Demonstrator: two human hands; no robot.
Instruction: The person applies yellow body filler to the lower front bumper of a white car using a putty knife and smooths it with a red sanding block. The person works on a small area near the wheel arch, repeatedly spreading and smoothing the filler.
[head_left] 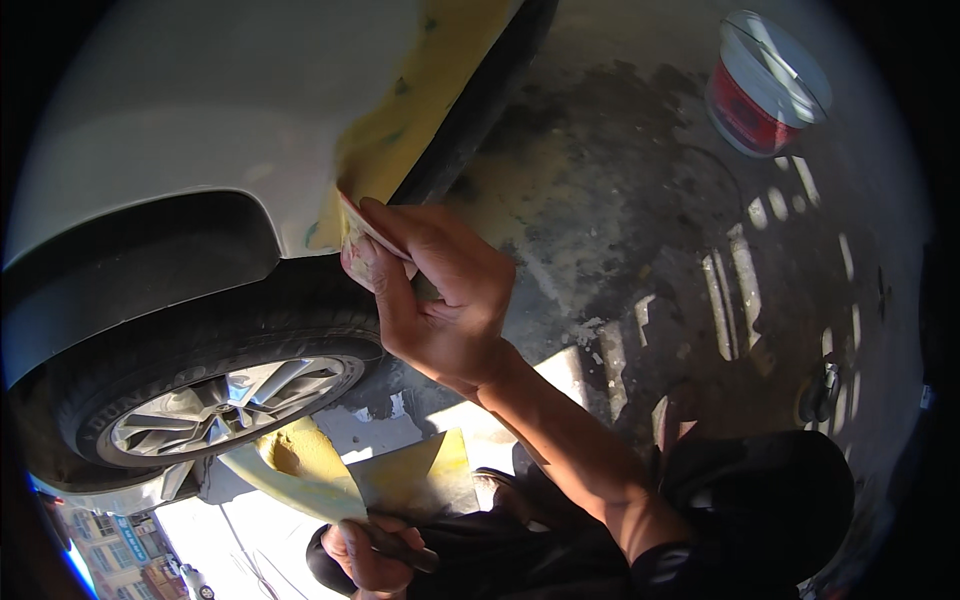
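My right hand (445,290) is closed in a pinch on a thin, pinkish, smeared spreader (357,250). Its upper edge meets the lower part of a light-coloured car panel (230,110), beside the wheel arch. Yellow filler (385,140) covers a strip along that panel's edge. Lower down, my left hand (370,560) grips the dark handle of a putty knife (300,490). Its broad blade is coated pale yellow and carries a lump of yellow putty (300,450). The fingertips of my right hand are partly hidden behind the spreader.
A car wheel (225,405) with a silver rim sits left of my hands. Below it, a yellow-smeared flat board (420,475) lies near my foot. A red-and-white bucket (765,90) with a stick across it stands at the far right on the stained floor (620,190).
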